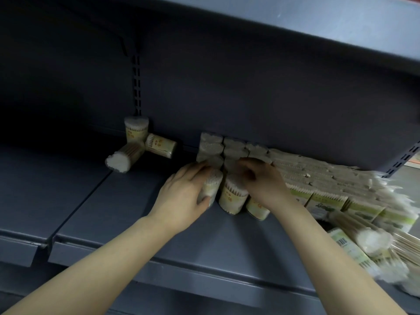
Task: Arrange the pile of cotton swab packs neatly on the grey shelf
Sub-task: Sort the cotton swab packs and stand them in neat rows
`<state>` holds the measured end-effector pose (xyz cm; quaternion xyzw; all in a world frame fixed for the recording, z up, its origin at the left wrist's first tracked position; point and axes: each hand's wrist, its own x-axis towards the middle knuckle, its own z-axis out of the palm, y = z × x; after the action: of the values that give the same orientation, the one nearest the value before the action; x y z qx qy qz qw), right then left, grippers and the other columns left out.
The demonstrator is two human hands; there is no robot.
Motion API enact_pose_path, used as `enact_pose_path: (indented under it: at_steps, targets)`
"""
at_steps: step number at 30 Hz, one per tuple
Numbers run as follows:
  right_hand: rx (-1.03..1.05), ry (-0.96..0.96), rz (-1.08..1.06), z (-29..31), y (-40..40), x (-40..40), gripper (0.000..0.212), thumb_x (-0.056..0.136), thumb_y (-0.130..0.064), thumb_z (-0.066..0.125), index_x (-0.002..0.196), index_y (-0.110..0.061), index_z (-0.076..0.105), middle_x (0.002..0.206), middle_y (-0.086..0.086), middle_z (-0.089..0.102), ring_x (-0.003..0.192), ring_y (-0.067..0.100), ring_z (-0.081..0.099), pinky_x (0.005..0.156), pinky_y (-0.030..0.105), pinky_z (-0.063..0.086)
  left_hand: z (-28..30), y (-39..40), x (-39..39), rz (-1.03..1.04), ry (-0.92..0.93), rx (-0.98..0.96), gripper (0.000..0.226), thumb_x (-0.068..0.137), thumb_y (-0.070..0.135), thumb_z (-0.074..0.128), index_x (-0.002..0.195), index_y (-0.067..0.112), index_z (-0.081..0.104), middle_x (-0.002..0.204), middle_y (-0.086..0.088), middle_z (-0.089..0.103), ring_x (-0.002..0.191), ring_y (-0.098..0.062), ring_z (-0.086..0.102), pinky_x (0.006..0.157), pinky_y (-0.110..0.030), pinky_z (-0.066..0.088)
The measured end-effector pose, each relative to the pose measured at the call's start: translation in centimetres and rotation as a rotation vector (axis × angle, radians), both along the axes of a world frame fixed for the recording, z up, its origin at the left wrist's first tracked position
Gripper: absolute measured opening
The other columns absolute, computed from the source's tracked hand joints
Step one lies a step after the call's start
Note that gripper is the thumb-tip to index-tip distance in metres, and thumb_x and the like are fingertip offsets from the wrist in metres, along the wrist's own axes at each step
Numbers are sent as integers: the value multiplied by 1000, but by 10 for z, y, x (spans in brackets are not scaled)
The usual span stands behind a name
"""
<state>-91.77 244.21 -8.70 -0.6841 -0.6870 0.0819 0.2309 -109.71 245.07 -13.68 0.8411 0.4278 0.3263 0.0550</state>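
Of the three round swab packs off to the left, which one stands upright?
The rear pack, against the back wall; the other two lie on their sides.

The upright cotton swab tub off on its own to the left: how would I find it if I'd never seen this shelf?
Start at the slotted metal upright on the back wall of the grey shelf. At its foot sits a cluster of three round tubs, apart from the stacked rows by the hands. The upright tub is rearmost, against the wall; its two neighbours lie on their sides.

I see my left hand [181, 196] and right hand [263, 185] bare, no rings or gloves; behind each hand, wrist and forearm are uncovered, no sleeve, watch or band.
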Motion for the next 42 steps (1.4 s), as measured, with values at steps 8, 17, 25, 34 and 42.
enact_pose_path:
  at_steps: [8, 17, 25, 34, 42]
  targets:
    - [7, 28, -15, 0, -1, -2, 39, 90, -19, 48, 128, -21, 53, 132, 4, 54, 121, 23, 49, 94, 31, 41, -2, 7, 8, 39, 105, 88, 66, 55, 14, 84, 117, 4, 61, 115, -11, 65, 100, -35, 62, 77, -41, 52]
    - [-4, 24, -2, 5, -4, -3, 37, 89, -24, 53, 126, -21, 55, 129, 3, 56, 118, 22, 51, 88, 27, 40, -1, 8, 6, 12, 67, 12, 69, 79, 40, 58, 141, 17, 38, 145, 0, 38, 131, -23, 34, 99, -28, 28]
    - [125, 52, 21, 15, 5, -15, 27, 86, -5, 48, 109, -3, 62, 113, 13, 62, 102, 25, 57, 84, 34, 43, 1, 7, -26, 62, -112, -62, 75, 77, 65, 33, 139, 23, 38, 136, -2, 47, 120, -24, 41, 95, -31, 31]
    - [175, 88, 109, 19, 46, -45, 27, 89, -9, 52, 114, -8, 62, 120, 8, 61, 111, 20, 55, 89, 23, 40, -2, 25, -66, 170, -135, -24, 55, 87, 52, 34, 118, 15, 60, 113, -5, 61, 107, -26, 53, 89, -39, 43]
    - [61, 3, 206, 15, 98, -65, 36, 89, -20, 58, 123, -11, 57, 127, 6, 57, 116, 18, 52, 96, 23, 36, -11, 55, -95, 345, -95, 55, 47, 76, 35, 36, 102, 11, 67, 102, -11, 64, 86, -35, 58, 75, -44, 47]
